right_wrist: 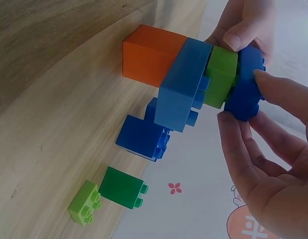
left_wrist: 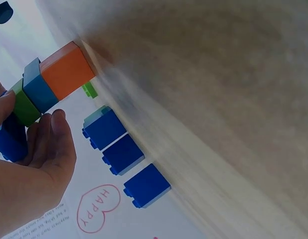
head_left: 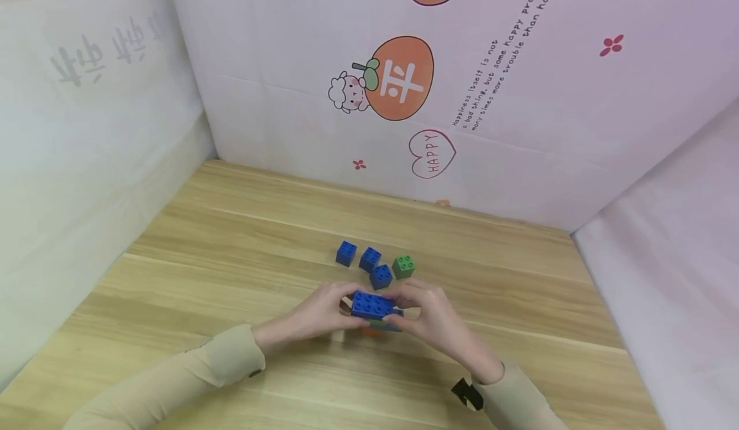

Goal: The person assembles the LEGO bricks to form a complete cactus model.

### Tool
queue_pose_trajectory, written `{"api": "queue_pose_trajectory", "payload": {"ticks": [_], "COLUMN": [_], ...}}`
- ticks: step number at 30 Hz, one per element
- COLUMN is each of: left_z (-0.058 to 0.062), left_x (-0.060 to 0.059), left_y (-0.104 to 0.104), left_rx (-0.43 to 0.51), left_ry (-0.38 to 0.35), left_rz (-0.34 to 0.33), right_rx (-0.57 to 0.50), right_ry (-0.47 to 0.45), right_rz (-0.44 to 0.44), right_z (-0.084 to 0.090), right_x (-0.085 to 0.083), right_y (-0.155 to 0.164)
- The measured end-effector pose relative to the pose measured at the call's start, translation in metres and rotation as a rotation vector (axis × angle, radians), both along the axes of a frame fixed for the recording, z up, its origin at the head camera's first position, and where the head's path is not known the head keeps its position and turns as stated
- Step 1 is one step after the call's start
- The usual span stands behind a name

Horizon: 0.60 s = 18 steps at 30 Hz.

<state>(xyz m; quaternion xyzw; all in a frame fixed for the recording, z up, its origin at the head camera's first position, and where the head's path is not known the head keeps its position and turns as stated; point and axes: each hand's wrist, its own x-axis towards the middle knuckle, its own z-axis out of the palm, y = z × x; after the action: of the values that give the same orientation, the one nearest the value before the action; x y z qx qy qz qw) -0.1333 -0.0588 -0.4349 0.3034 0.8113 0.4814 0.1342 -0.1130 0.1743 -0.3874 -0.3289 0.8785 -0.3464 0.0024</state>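
Note:
A dark blue brick (head_left: 369,305) with rows of studs tops a small tower. Beneath it, the right wrist view shows a light green brick (right_wrist: 221,74), a lighter blue brick (right_wrist: 179,89) and an orange brick (right_wrist: 151,55) standing on the table. A narrow gap shows between the dark blue and light green bricks. My left hand (head_left: 323,311) holds the dark blue brick's left end, thumb near, fingers beyond; its thumb tip lies close to the light green brick. From the right, my right hand (head_left: 433,318) pinches the same dark blue brick between thumb and fingers.
Just beyond the tower stand three loose dark blue bricks, including a left one (head_left: 346,253), and a green brick (head_left: 403,266). A light green brick (right_wrist: 84,204) lies beside the green one. Printed white sheets (head_left: 519,173) wall the wooden table (head_left: 260,205).

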Motion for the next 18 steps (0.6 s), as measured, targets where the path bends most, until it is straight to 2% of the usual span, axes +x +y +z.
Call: {"api": "queue_pose_trajectory", "payload": {"ticks": [18], "left_z": [0.0034], "left_x": [0.0005], "left_y": [0.0028], "left_rx": [-0.009], "left_ry": [0.029], "left_rz": [-0.004], "right_rx": [0.025], "right_ry": [0.007], "right_rz": [0.003], "right_z": [0.0034], "right_x": [-0.0004], "right_y": [-0.0006]}}
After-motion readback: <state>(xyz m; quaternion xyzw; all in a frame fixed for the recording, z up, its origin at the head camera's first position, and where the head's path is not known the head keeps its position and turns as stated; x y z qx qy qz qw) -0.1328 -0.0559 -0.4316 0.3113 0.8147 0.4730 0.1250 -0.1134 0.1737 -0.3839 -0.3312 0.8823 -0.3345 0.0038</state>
